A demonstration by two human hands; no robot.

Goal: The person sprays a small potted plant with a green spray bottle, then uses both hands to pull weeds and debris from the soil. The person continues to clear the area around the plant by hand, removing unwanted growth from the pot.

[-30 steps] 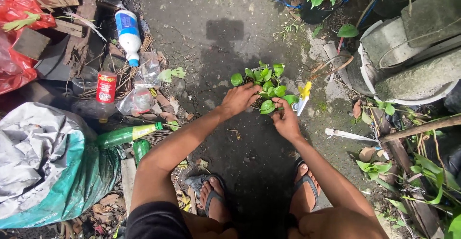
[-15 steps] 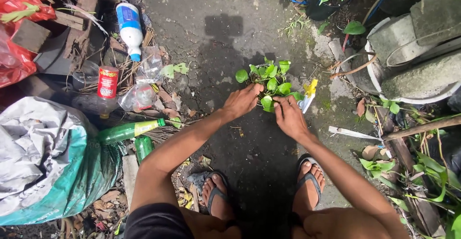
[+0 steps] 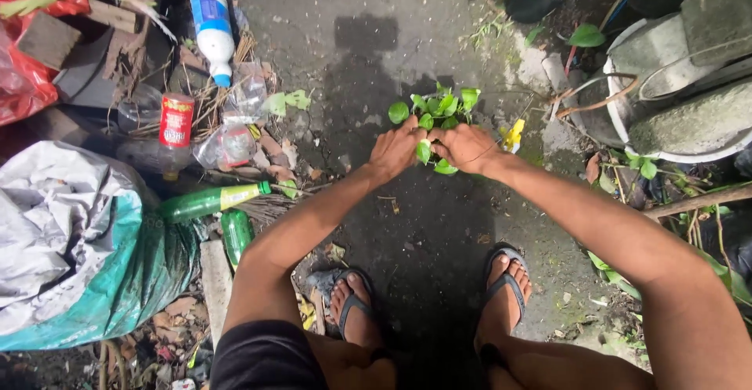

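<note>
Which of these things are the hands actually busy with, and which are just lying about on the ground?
In hand:
leafy plant, gripped low down by the left hand and right hand

Lying about:
green bottles
white bottle
red can
grey sack
red bag
yellow item beside the plant
white tub

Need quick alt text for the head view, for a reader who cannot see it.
Both hands, left hand and right hand, close around a small leafy green plant on dark wet ground. Green bottles and a grey sack lie to the left.
</note>
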